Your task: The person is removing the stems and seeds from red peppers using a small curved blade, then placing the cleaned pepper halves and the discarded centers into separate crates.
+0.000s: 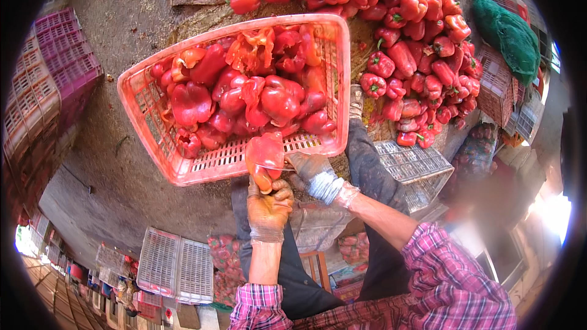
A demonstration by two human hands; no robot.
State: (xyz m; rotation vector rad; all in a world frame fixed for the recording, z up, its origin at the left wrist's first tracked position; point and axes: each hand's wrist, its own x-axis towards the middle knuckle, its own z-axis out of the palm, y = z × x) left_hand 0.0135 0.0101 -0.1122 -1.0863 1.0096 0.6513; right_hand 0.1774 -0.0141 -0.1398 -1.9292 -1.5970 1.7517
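Observation:
My left hand (269, 206), in a stained work glove, grips a red bell pepper (265, 153) from below at the near rim of a red plastic crate (183, 172). My right hand (316, 175), also gloved, is closed on a thin tool, perhaps a knife (270, 167), whose thin metal part lies across the pepper. Its handle is hidden in my fingers. Inside the crate lie many red bell peppers (280, 101), some cut open or torn, with a ragged orange-red piece (250, 52) near the far side.
Whole red peppers (422, 64) are heaped on the floor beyond and right of the crate. A grey crate (412, 165) stands by my right leg. Stacked crates (64, 59) rise at left, white crates (174, 263) lower left. A green net bag (506, 39) lies far right.

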